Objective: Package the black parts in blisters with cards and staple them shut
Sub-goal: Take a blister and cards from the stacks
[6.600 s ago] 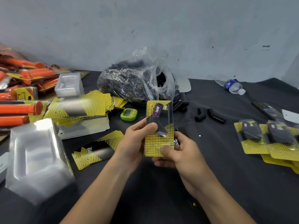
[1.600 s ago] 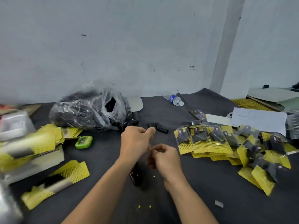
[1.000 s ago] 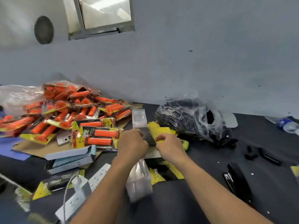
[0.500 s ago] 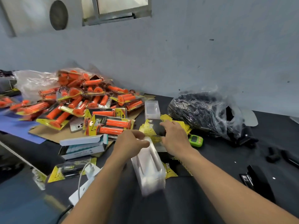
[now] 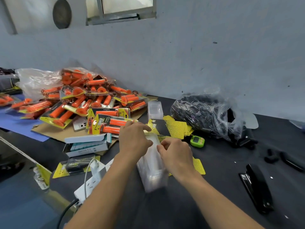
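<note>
A grey-blue painted wall (image 5: 198,55) with small dark scuffs stood far beyond the fingers (image 5: 138,128). High above them a metal-framed window (image 5: 127,5) gave pale light, with a round dark disc (image 5: 62,13) to its left. Beneath them lay a black table (image 5: 214,187). Some bluish floor (image 5: 21,204) showed far to their left.

Your stack of clear blisters (image 5: 152,176) lies on its side at the middle of the table (image 5: 198,209), running away from you. Your left hand (image 5: 133,139) grips its far end and your right hand (image 5: 175,151) pinches at that same end. The yellow-and-black cards (image 5: 171,128) sit in a fanned pile just beyond it. Most black parts (image 5: 203,113) fill a clear bag (image 5: 231,123) near the table's back edge. A few loose black parts (image 5: 272,157) lie towards the right edge. Nearer you there, the black stapler (image 5: 257,187) lies flat.
</note>
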Demonstrator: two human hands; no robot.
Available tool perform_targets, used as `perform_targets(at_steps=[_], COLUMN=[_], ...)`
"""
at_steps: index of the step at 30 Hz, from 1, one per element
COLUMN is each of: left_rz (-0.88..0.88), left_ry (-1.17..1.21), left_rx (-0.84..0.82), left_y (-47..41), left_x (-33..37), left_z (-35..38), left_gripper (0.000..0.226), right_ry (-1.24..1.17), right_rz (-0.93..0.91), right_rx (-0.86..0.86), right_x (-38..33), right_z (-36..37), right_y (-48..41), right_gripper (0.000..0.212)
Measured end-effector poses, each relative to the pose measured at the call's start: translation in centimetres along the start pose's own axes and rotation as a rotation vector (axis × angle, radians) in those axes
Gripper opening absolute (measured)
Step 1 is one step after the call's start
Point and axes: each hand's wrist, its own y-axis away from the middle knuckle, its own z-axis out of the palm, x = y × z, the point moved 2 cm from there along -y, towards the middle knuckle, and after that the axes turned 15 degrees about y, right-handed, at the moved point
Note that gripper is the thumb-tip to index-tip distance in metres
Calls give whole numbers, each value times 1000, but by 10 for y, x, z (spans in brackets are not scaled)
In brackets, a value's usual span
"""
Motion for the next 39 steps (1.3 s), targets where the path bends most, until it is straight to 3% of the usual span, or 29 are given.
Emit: perform_targets(at_steps=[4,9,14,19,22,25,29,31,33,36,39], left_rz=[-24,-139,-176,-154,-170,-206,-215,-313,-393,-293,-174], left_ry=[106,442,503,514,503,567,803,1068,1250,1162,1154], left_rx=[14,-25,-99,-152,-211,-253,-162,-145,-239,-345,-415], left_y=[6,3,-10,-16,-16,-12,-6,-3,1,8,16], left_x=[3,1,-2,-3,-3,-5,-3,2,12,27,48], left_z=[-5,-14,-25,-30,-34,-38,-51,-54,-53,-44,-29], left_gripper=[43,43,30,22,20,25,49,45,34,29,43], right_ry=[14,-55,-72,-116,-11,-60,-387,-497,-526,-437,-446], right_rz=[-25,-22,-44,-19,-33,6,179,221,221,198,188], right_rx=[55,170,185,41,80,59,-65,-74,-34,79,147], right_x=[-4,-9,-15,-17,-22,-23,-16,-15,-12,2,26], right_z=[-1,-7,-17,-21,-20,-19,-20,-22,-26,-36,-49], right_y=[5,8,5,1,5,5,-4,-8,-9,-4,6], right_gripper=[22,19,21,19,16,14,28,32,31,28,27])
